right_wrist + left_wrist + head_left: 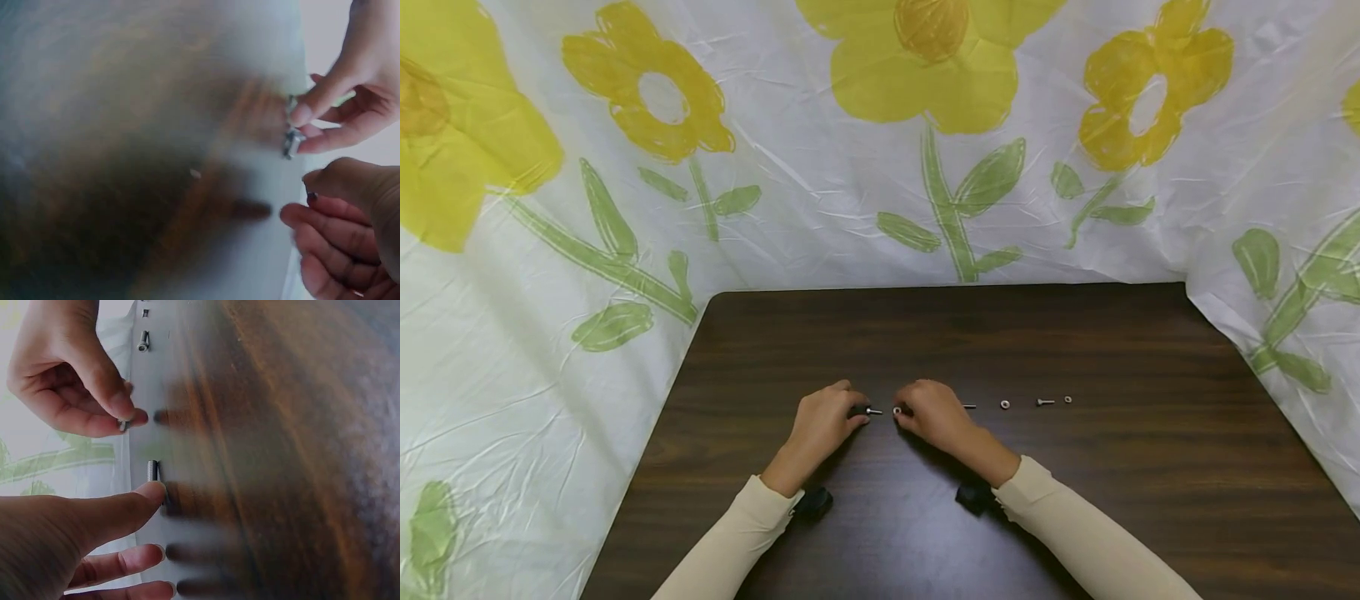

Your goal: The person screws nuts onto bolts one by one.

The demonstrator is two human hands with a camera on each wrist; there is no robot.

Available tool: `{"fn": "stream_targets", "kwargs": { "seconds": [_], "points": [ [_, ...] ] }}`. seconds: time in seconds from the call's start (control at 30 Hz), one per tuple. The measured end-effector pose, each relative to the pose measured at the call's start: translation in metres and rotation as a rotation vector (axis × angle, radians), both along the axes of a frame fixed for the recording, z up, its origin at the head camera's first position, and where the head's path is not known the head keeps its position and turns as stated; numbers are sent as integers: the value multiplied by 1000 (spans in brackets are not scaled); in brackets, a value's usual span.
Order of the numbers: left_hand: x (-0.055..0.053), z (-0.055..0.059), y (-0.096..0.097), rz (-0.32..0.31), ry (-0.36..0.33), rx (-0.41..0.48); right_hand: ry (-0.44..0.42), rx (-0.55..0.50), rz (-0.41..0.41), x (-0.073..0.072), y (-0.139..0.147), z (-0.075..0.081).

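Observation:
Between thumb and forefinger, my left hand [825, 419] pinches a small metal bolt [874, 411], its threaded end pointing right. Facing it a short gap away, my right hand [934, 412] holds a nut [897, 410] at its fingertips. In the left wrist view, the bolt's threads [152, 470] stick out past my left thumb, and the nut [124, 425] shows under the right thumb. The right wrist view is blurred, with the bolt [292, 144] at the left fingers. Both hands are low over the dark table.
To the right on the wooden table [880, 533] lie a partly hidden bolt [970, 406], a loose nut [1005, 405], another bolt [1045, 402] and a smaller nut [1068, 399] in a row. A white flowered cloth [820, 208] hangs behind the table's far edge.

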State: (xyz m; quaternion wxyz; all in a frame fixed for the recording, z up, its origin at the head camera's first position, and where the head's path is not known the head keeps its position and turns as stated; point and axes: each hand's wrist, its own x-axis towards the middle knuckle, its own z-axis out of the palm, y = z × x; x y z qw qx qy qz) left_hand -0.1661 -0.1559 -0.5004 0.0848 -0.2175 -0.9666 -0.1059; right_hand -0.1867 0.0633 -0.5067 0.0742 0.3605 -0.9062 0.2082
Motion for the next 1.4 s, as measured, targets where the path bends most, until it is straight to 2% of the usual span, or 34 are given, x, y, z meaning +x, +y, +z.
{"fn": "stream_targets", "kwargs": {
  "seconds": [0.13,0.33,0.6,0.87,1.13,1.4],
  "points": [
    [-1,1,2,-2,12,-1,-70,-100,35,0,6,9],
    [0,0,4,-5,34,3,-84,-185,43,-1,16,21],
    [1,-1,7,-6,38,41,22,-265,33,-2,30,34],
    [2,-4,6,-2,45,41,64,-326,20,1,41,43],
    [3,-4,9,-46,-3,73,101,-365,-2,4,52,45],
    [3,0,13,-70,-92,205,49,-408,-44,6,63,49]
  ]
}}
